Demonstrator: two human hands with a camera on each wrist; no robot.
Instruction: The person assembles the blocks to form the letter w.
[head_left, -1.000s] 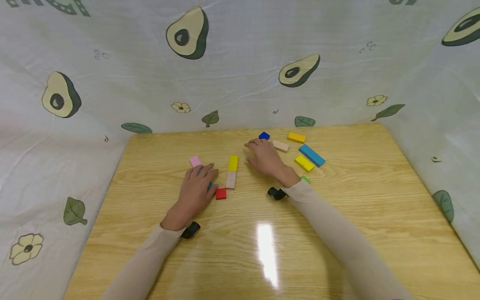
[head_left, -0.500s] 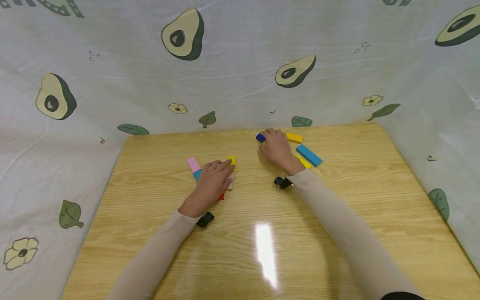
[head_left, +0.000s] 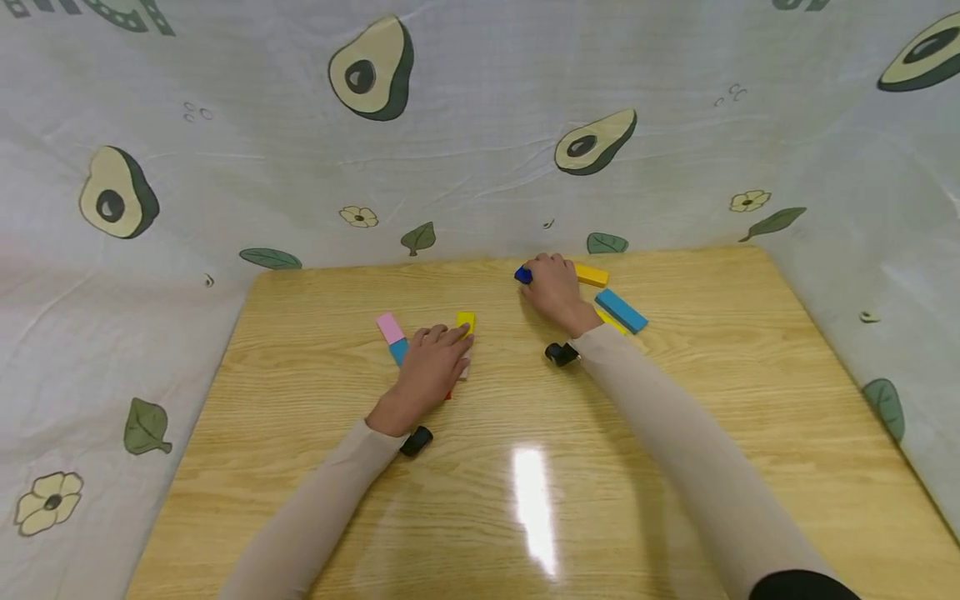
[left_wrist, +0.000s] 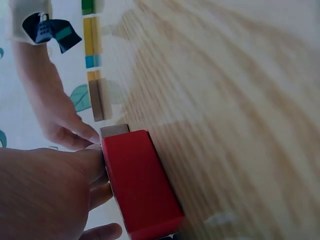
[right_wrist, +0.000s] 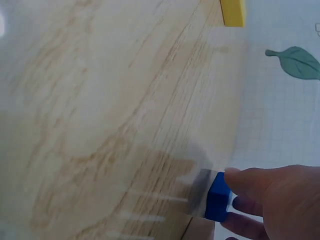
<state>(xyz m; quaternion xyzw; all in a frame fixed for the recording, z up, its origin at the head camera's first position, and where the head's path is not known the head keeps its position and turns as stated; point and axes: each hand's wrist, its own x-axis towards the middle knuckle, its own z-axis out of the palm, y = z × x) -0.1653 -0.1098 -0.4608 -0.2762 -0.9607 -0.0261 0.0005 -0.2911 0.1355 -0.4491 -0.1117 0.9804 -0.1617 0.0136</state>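
In the head view my left hand (head_left: 429, 367) lies over a row of flat blocks, its fingertips on the yellow block (head_left: 465, 318) and beside the beige block (head_left: 464, 371). A red block (left_wrist: 142, 182) fills the front of the left wrist view, close to the thumb, with the beige block's end behind it. At the table's back, my right hand (head_left: 553, 287) pinches a dark blue block (right_wrist: 218, 197) between thumb and fingers. The end of another beige block (right_wrist: 202, 229) shows beside it; the hand hides that block in the head view.
Left of the row, a pink block (head_left: 390, 327) meets a blue one (head_left: 399, 352) partly under the left hand. Right of the right hand lie an orange block (head_left: 592, 275), a long blue block (head_left: 621, 311) and a yellow block (head_left: 611, 322). A patterned cloth (head_left: 480, 183) borders the table.
My left hand has moved right, from the blue block to the yellow and beige row. The right hand has gone back and right, and now pinches the dark blue block.
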